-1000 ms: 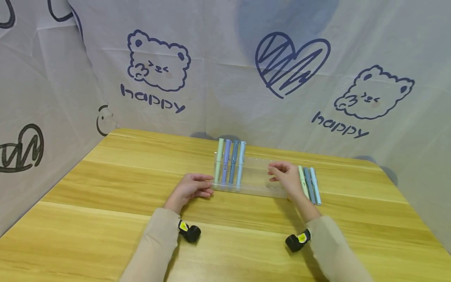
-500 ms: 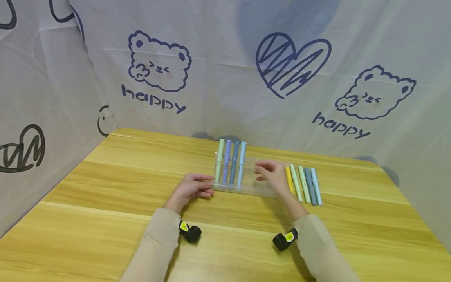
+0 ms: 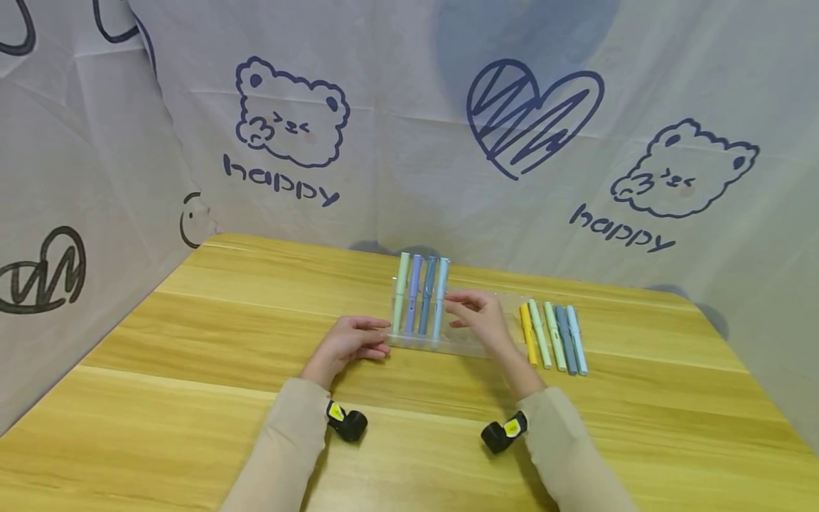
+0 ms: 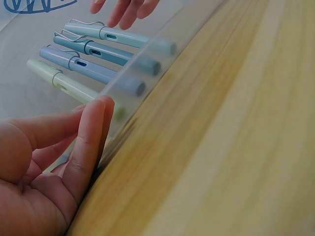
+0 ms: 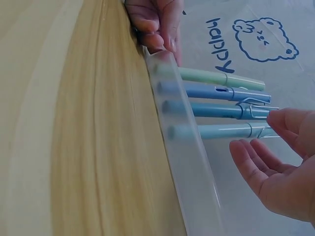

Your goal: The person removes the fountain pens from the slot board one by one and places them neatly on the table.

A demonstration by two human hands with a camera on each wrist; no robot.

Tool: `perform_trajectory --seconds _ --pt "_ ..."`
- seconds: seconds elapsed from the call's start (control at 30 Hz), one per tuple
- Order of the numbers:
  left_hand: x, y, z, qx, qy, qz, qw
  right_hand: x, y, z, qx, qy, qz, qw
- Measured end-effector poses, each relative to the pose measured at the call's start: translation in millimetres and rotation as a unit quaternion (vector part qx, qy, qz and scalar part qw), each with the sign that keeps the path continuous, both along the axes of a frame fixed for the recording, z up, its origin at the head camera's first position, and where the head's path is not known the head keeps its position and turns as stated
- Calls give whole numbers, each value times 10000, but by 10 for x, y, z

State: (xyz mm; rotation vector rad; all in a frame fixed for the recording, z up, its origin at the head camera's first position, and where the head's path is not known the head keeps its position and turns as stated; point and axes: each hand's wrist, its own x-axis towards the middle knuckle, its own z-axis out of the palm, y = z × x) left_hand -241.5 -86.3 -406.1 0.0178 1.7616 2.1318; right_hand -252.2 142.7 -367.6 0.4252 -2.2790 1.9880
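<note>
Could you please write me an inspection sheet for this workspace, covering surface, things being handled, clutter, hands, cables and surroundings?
Surface: yellowish wood-grain table.
Job's things: clear plastic pen holder with a slim pale green pen, lavender pen, slate-blue pen and light-blue pen toward its left end; five loose pens, one yellow, two pale green, one slate-blue and one light-blue, lie in a row by its right end.
Clutter: nothing seen.
Hands: left hand pinches the holder's front left corner; right hand is open beside the holder's light-blue pen, contact unclear.
Cables: nothing seen.
Surroundings: white fabric backdrop with dark line drawings of bears and hearts.
</note>
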Motion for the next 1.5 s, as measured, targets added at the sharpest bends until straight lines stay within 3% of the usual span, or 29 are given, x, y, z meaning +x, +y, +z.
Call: perform_trajectory --seconds 0.8,1.5 --pt "8 11 4 50 52 -44 10000 -86 -93 -35 287 -446 59 9986" --pt "10 4 16 8 -28 21 10000 -64 -70 -57 283 42 253 9993"
